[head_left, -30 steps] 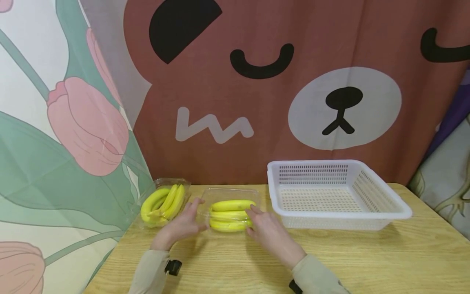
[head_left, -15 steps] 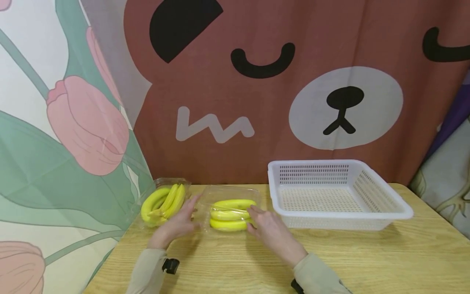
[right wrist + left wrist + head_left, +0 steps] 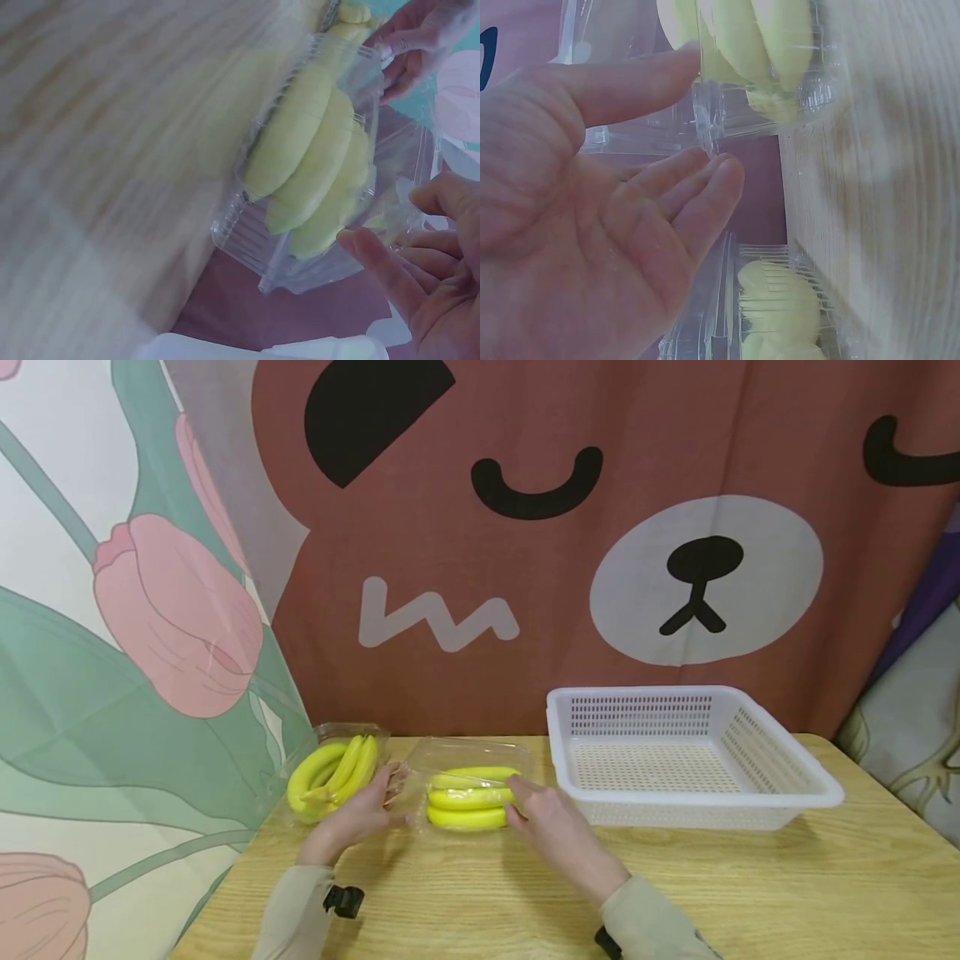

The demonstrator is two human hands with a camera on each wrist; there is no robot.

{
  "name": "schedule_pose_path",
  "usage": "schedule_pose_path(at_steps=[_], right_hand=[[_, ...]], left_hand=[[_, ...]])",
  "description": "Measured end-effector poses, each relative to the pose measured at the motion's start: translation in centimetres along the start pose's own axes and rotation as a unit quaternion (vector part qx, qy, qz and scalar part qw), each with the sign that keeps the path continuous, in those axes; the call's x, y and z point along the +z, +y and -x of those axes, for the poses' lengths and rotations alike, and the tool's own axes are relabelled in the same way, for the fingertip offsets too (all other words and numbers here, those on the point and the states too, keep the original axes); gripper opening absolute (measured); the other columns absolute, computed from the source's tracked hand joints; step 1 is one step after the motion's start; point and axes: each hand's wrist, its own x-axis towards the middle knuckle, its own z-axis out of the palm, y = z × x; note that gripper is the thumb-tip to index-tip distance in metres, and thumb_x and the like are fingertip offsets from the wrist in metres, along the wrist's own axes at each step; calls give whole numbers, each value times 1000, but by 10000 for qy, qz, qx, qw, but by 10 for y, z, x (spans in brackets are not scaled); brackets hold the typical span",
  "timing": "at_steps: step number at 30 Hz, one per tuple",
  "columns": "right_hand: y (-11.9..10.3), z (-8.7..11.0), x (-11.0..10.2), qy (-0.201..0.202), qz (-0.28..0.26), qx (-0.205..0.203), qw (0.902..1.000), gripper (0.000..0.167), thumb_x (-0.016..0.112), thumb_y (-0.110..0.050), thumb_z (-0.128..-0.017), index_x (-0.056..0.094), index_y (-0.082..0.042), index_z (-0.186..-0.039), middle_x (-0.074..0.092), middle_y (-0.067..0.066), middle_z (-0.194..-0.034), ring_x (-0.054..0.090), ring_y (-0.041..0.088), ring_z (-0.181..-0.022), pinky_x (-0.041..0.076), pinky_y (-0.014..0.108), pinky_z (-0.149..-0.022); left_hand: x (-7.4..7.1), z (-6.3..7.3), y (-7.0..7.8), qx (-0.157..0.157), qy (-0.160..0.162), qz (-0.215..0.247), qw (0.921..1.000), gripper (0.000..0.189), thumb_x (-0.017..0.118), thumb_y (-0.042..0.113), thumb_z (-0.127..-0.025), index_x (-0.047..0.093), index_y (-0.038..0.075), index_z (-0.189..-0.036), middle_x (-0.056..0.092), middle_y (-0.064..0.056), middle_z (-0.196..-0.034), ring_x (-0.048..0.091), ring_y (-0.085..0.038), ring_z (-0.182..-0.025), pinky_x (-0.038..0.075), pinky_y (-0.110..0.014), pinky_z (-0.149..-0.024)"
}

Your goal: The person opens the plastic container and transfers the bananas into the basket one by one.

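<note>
A clear plastic clamshell box point(image 3: 474, 745) with several yellow bananas point(image 3: 467, 818) inside sits on the table between my hands. Its clear lid point(image 3: 412, 146) stands partly raised. My left hand point(image 3: 356, 818) is at the box's left side, thumb and fingers spread apart; in the left wrist view the thumb tip meets the plastic edge and the fingers reach the corner beneath it. At the right side, my right hand point(image 3: 562, 835) holds the box edge between thumb and fingers. In the right wrist view its index fingertip point(image 3: 356, 244) lies by the banana ends.
A second clear box point(image 3: 375, 728) of bananas point(image 3: 311, 781) stands at the left, close behind my left hand. To the right is a white perforated plastic basket point(image 3: 690, 797). All of it rests on a wooden table point(image 3: 480, 910) in front of a printed curtain point(image 3: 465, 693).
The lid over the nearer bananas has lifted and tilted. My left hand has shifted slightly left, away from the bananas. My right hand stays at the box's right side, moved only a little.
</note>
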Motion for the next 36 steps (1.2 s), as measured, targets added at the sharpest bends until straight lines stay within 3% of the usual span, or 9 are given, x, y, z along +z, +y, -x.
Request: schedule_pose_path(at_steps=[4, 8, 12, 15, 22, 27, 32, 36], right_hand=[[1, -3, -6, 110, 79, 165, 9998, 34, 75, -5, -85, 65, 8, -115, 70, 22, -106, 71, 28, -73, 59, 30, -62], [3, -5, -9, 244, 276, 141, 9992, 37, 78, -9, -83, 67, 4, -116, 68, 21, -113, 70, 31, -83, 59, 37, -69], [3, -7, -9, 419, 477, 157, 9979, 38, 81, -13, -81, 67, 0, -114, 72, 15, -102, 68, 25, -72, 57, 33, -60], [3, -8, -10, 555, 486, 408, 9964, 40, 82, -15, -80, 66, -2, -114, 73, 12, -96, 64, 21, -64, 53, 28, -53], [-1, -9, -14, 674, 157, 1262, 9896, 40, 83, -19, -80, 64, -2, -110, 65, 9, -97, 63, 20, -72, 52, 29, -57], [-2, -9, -16, 658, -102, 1566, 9854, 37, 84, -20, -79, 55, -5, -95, 53, 4, -84, 50, 13, -60, 43, 24, -50], [-1, -8, -16, 564, -348, 1601, 9849, 41, 82, -16, -82, 42, -14, -79, 40, -6, -69, 38, 8, -53, 34, 22, -45], [0, -7, -16, 620, -466, 1399, 9871, 36, 77, -9, -85, 44, -16, -75, 43, -10, -64, 40, 7, -53, 36, 23, -46]], left_hand=[[-1, 2, 1, 99, -98, -359, 9993, 68, 64, -2, -92, 24, -9, -147, 25, -36, -150, 27, -52, -137, 29, -60, -109], [1, 4, 1, -51, 8, -1048, 9945, 66, 65, 15, -94, 33, -1, -150, 30, -27, -153, 34, -46, -136, 34, -58, -108], [6, 3, 2, -177, 101, -1300, 9913, 68, 64, 31, -96, 34, 3, -151, 27, -21, -157, 28, -41, -141, 26, -57, -112], [10, 2, 5, -276, 133, -1272, 9914, 76, 64, 39, -95, 29, 5, -154, 25, -19, -158, 23, -39, -143, 22, -58, -114], [14, 2, 6, -454, 134, -1386, 9892, 83, 67, 40, -93, 22, 13, -157, 22, -17, -159, 24, -36, -143, 24, -56, -114], [14, 1, 4, -399, 131, -1318, 9904, 84, 69, 39, -92, 23, 13, -157, 19, -15, -160, 23, -36, -144, 23, -56, -114], [15, 0, 3, -388, 191, -1325, 9902, 83, 70, 40, -91, 25, 13, -156, 21, -14, -160, 25, -36, -143, 24, -56, -114], [16, -1, 2, -384, 215, -1396, 9892, 81, 69, 41, -91, 28, 16, -156, 24, -12, -160, 28, -36, -142, 27, -57, -112]])
